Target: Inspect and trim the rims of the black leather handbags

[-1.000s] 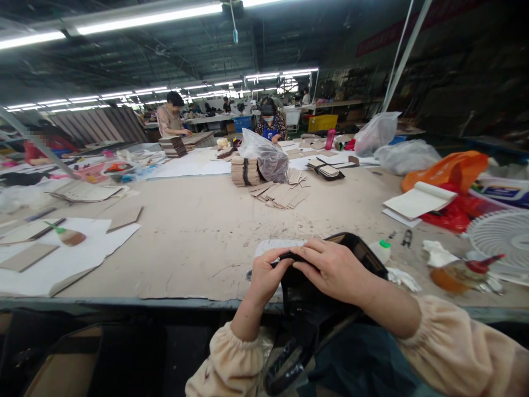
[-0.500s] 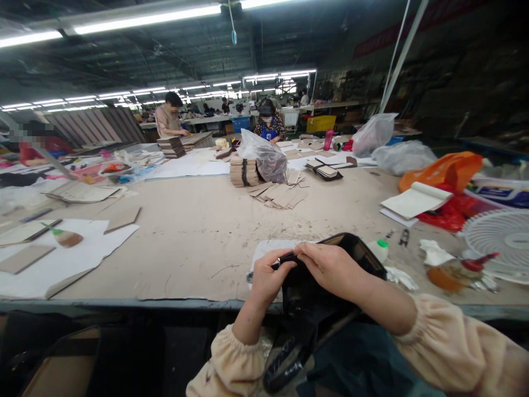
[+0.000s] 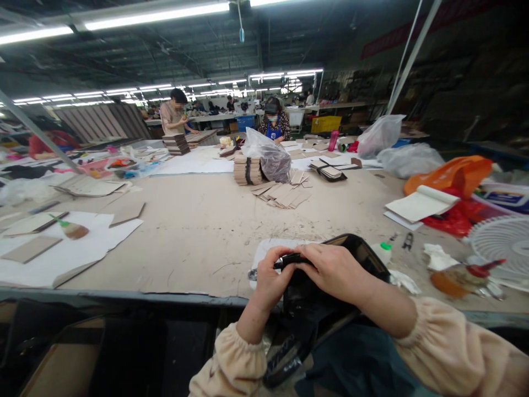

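Note:
A black bag (image 3: 359, 245) with a tan inside rests at the table's front edge, and its lower part hangs toward my lap. My left hand (image 3: 270, 280) pinches a dark edge of the bag, with a small shiny piece beside the fingers. Close beside it, my right hand (image 3: 336, 271) grips the same black edge between thumb and fingers. What lies under the fingertips is partly hidden. Below the hands, a black loop (image 3: 285, 366), seemingly wrapped in clear plastic, hangs down. A white sheet (image 3: 264, 248) lies behind the left hand.
On the right are a green-capped bottle (image 3: 386, 251), a red-capped glue bottle (image 3: 458, 280), a white round basket (image 3: 504, 248) and a notepad (image 3: 421, 203). Stacked boards (image 3: 247, 171) stand ahead. Another glue bottle (image 3: 73, 229) lies left. Co-workers (image 3: 275, 124) work across the table.
Both hands stay on the bag's edge; the left fingers have shifted and show more of the black edge between the hands. The view has turned slightly left.

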`<state>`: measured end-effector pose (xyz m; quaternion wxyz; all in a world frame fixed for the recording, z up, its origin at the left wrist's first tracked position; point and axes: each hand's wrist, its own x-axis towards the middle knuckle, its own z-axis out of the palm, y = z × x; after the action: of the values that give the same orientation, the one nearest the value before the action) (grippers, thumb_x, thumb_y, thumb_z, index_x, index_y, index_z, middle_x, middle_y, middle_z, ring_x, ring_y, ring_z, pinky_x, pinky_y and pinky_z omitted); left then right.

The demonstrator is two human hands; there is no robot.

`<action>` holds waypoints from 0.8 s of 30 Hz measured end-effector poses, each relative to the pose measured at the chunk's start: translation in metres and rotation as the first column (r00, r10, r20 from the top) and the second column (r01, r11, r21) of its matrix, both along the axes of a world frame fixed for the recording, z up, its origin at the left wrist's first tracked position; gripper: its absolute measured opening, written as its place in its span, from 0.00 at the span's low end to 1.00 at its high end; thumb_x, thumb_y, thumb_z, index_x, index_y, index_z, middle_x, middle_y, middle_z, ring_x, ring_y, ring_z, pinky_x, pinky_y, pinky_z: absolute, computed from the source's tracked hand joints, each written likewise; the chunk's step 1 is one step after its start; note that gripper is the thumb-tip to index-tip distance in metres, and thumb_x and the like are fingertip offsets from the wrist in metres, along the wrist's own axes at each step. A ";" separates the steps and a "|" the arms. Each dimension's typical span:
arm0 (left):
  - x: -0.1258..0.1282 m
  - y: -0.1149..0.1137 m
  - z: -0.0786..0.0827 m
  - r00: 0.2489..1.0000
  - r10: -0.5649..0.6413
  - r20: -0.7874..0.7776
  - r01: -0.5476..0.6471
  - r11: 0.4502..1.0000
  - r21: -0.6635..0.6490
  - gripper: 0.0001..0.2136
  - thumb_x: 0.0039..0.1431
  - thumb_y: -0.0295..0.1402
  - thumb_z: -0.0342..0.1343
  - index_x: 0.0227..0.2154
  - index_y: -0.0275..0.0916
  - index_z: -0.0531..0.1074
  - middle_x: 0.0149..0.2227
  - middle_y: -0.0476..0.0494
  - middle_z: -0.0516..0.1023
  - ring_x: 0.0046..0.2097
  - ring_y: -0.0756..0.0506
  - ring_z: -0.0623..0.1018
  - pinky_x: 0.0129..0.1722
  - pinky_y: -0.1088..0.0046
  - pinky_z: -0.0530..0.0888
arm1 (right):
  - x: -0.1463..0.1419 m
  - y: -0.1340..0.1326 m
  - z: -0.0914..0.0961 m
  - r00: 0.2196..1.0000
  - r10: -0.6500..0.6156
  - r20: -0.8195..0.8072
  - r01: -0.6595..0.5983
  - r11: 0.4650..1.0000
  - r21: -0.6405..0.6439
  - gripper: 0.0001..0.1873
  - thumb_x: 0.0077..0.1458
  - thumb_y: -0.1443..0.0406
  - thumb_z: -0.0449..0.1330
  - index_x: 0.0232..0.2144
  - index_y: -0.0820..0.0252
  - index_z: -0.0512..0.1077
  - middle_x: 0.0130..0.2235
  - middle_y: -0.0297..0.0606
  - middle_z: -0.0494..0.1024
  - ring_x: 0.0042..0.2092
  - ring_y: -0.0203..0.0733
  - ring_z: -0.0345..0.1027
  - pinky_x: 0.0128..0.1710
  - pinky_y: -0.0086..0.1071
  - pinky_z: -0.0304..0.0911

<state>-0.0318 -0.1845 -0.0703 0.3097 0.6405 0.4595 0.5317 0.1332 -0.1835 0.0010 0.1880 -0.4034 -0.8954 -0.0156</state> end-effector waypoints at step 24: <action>0.001 -0.002 -0.001 0.989 0.062 -0.133 0.001 0.905 0.426 0.09 0.52 0.24 0.54 0.37 0.39 0.72 0.47 0.40 0.73 0.49 0.45 0.72 0.50 0.63 0.71 | -0.004 -0.003 0.001 0.990 -0.139 -0.012 0.136 0.980 -0.143 0.11 0.57 0.65 0.49 0.29 0.59 0.70 0.30 0.36 0.75 0.34 0.37 0.67 0.36 0.29 0.57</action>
<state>-0.0304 -0.1866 -0.0710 0.1205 0.7218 0.3636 0.5764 0.1293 -0.1861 0.0016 0.1674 -0.4766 -0.8621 0.0395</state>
